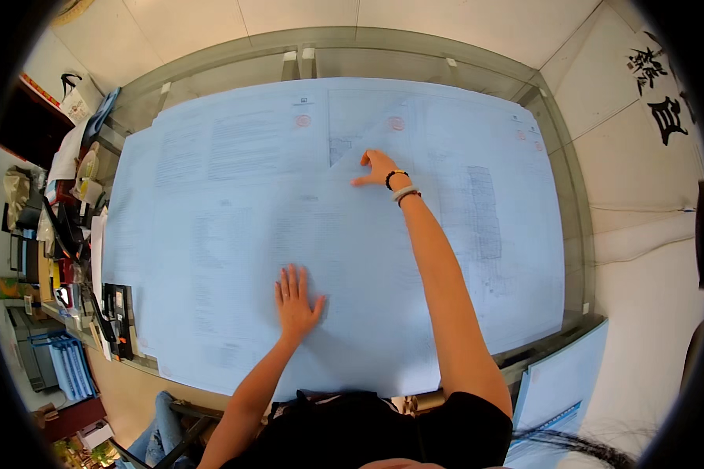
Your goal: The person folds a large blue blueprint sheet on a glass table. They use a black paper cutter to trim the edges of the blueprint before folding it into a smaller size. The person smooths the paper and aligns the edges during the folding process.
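Large pale-blue printed drawing sheets [369, 246] lie spread in overlapping layers over a glass table [574, 193]. My left hand [296, 308] rests flat on the top sheet near its front, fingers spread and nothing held. Further forward, my right hand [379, 168] is over the sheet with bent fingers and the thumb apart, gripping nothing that I can see. Beaded bracelets [405, 189] circle that wrist. Just beyond it, a diagonal edge crosses the paper, and a triangular patch [355, 129] with drawn lines shows there. Red round stamps [303, 121] mark several sheets.
Crowded along the left are a black stapler-like tool [117, 322], papers and boxes. Blue folders [70, 363] stand lower left, near a person's jeans-clad leg [161, 428] and a chair. A blue board or sheet [563, 375] leans at the lower right. Tiled floor surrounds the table.
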`<state>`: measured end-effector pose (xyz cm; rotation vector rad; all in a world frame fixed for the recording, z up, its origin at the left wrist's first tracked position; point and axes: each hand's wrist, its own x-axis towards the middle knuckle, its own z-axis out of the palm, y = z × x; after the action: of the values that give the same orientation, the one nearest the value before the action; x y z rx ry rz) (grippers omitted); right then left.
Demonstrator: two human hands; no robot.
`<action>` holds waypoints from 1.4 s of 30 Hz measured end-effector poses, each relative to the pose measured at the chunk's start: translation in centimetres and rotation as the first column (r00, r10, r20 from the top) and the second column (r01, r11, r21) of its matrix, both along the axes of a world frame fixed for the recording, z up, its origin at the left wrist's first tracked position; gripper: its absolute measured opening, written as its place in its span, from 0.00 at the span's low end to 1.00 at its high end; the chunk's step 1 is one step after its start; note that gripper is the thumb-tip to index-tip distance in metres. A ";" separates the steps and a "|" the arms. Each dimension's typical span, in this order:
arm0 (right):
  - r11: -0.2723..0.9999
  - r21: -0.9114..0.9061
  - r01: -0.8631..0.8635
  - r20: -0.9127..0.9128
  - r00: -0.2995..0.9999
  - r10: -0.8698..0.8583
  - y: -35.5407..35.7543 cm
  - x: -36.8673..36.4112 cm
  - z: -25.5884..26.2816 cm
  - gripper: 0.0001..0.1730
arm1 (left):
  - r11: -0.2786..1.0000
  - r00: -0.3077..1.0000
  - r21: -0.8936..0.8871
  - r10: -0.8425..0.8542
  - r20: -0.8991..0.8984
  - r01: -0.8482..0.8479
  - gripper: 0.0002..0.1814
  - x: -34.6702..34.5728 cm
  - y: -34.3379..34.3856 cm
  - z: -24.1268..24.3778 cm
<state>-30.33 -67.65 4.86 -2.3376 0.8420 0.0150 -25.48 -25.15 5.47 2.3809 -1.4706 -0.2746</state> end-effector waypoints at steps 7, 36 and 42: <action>0.960 0.152 -0.237 -0.434 0.856 0.280 -5.2 -4.1 4.4 0.43 | 1.000 1.000 -0.010 -0.026 -0.014 0.026 0.43 -0.1 -0.7 0.0; 0.927 0.352 -0.128 0.577 0.810 -0.107 33.5 -10.3 7.1 0.20 | 0.916 0.972 -0.381 -0.190 -0.138 0.125 0.25 10.8 -27.2 -5.2; 0.929 0.190 0.317 0.631 0.685 -0.363 26.2 -14.0 8.8 0.20 | 0.841 0.918 -0.486 -0.357 -0.170 0.237 0.12 9.6 -24.6 -3.3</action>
<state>-44.36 -41.41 13.63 -1.8615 0.8600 -0.8859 -15.85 -49.79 2.18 1.6748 -1.5734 -0.2608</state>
